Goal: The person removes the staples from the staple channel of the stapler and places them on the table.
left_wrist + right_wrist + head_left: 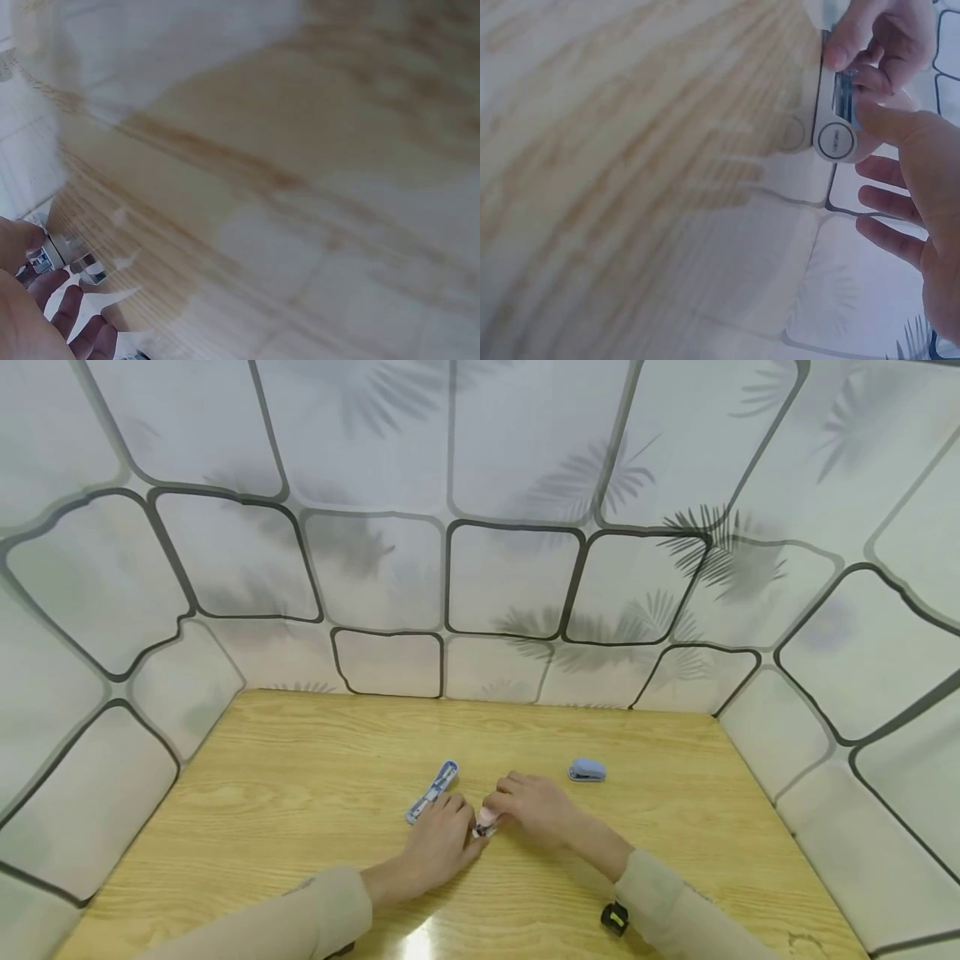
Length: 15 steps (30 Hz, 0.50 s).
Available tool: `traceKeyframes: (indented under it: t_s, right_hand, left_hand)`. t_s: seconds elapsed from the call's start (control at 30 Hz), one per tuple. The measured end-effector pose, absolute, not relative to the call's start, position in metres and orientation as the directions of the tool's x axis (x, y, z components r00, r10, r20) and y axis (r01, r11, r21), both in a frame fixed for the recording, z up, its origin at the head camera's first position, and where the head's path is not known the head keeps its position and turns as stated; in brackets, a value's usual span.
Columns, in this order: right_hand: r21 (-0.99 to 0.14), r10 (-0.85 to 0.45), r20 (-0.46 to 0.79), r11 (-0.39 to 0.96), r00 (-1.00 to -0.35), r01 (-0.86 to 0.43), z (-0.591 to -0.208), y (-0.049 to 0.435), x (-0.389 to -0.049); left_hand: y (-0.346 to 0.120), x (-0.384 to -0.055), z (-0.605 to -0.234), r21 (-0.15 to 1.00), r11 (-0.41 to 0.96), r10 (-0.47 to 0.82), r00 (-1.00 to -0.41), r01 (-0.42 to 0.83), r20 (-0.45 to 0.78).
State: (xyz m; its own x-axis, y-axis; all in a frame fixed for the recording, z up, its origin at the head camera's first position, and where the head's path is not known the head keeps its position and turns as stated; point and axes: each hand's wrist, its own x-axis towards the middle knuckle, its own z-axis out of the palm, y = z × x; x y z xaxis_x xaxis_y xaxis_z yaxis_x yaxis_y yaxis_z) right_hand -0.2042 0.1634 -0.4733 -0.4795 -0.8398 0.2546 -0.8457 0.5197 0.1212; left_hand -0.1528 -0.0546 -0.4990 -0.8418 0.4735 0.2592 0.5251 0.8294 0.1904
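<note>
In the head view both hands meet over a small white device with a round end [486, 819]. My left hand [441, 843] grips its left side; my right hand [537, 810] pinches its upper right part between thumb and fingers. In the right wrist view the device [835, 141] shows a round badge and a narrow slot-like strip. There the right hand [937, 180] has its thumb against it, other fingers loosely extended, while the left hand holds the far end. The left wrist view shows the left hand [34, 315] at the device; its exact kind is unclear.
Just beyond the left hand lies a long blue-and-white item with rounded ends [432, 792]. A small blue stapler [587, 770] sits further right. Close to the right sleeve is a black item with a yellow mark [615, 918]. Patterned fabric walls [517, 577] surround the wooden table [300, 760].
</note>
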Motion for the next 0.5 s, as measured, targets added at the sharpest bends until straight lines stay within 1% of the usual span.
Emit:
traceKeyframes:
  t_s: [0.13, 0.3, 0.5]
  right_hand:
    - [0.174, -0.847, 0.268, 0.511, -0.459, -0.842, -0.470, 0.167, -0.208]
    - [0.229, -0.853, 0.313, 0.494, -0.417, -0.839, -0.463, 0.170, -0.212]
    - [0.245, -0.844, 0.365, 0.494, -0.393, -0.834, -0.459, 0.178, -0.218]
  left_hand:
    - [-0.054, -0.153, -0.499, 0.173, 0.833, 0.478, -0.841, 0.526, 0.254]
    - [-0.054, -0.154, -0.499, 0.161, 0.837, 0.477, -0.841, 0.523, 0.254]
    - [-0.054, -0.154, -0.498, 0.151, 0.844, 0.471, -0.845, 0.515, 0.254]
